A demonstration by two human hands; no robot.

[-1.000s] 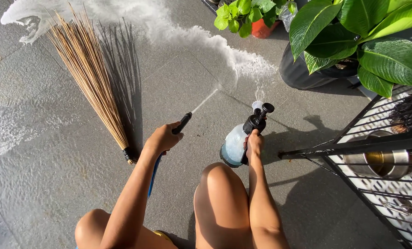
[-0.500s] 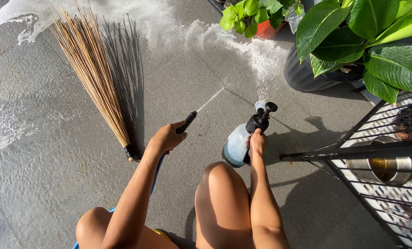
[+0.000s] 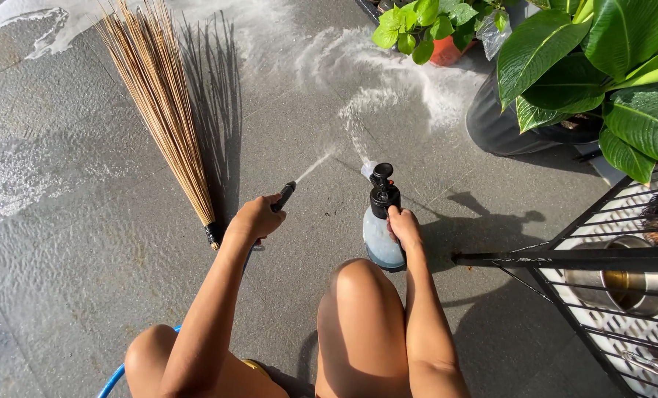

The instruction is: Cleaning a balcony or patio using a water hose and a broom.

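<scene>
On the wet paving: we crouch with both arms out, knees below.
Left hand (image 3: 255, 220): wrapped tight around the black hose nozzle (image 3: 283, 197), its blue hose (image 3: 115, 377) trailing back past our leg.
Right hand (image 3: 403, 225): closed on the neck of the pump sprayer bottle (image 3: 381, 228), which stands on the paving just ahead of our right knee.
Change in the bottle: a second ago it leaned to the right; now we have it nearly upright, black pump head on top.
Change in the jet: the water stream reached far toward the dark planter (image 3: 502, 125); now it falls short, striking the ground near the bottle's top, with foam curling beyond.
Meaning, as we judge it: rinsing has moved from the far suds to the patch right at the bottle.
Broom (image 3: 163, 110): lying flat to our left, bristles fanned away, apart from the hand.
Right side: black wire rack (image 3: 587, 258) holding a metal pot (image 3: 616, 276); leafy plants (image 3: 602, 66) above.
</scene>
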